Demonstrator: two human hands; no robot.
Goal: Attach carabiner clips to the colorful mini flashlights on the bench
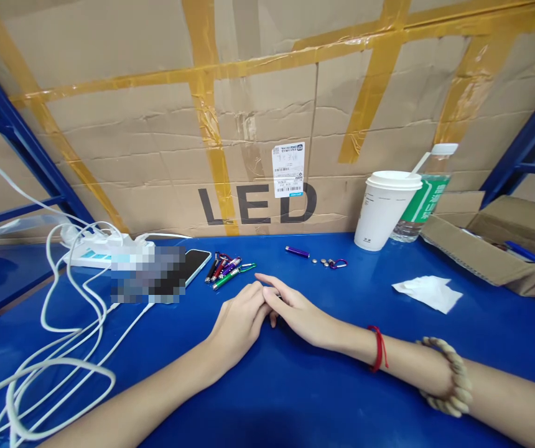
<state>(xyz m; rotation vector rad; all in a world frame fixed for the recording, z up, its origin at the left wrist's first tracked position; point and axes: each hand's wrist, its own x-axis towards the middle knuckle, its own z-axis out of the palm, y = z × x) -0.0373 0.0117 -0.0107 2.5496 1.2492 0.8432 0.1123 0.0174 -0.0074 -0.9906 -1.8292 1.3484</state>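
Note:
My left hand [244, 317] and my right hand [302, 311] meet over the middle of the blue table. The left fingers are curled, and the right thumb and fingers close against them, with the right index finger reaching over the left knuckles. A small dark sliver shows between the hands, but what they hold is mostly hidden. Just beyond lies a bunch of small metal penlights [223, 269] in black, red, purple and green, with clips. Farther right are a purple tube [297, 252], several button cells [323, 262] and a purple carabiner clip [339, 264].
White cables [57, 367] and a power strip [90, 251] spread over the left side, beside a phone [195, 266]. At right stand a lidded paper cup [384, 211], a water bottle [428, 193], a crumpled tissue [428, 292] and an open cardboard box [463, 252]. A large carton [155, 149] walls the back.

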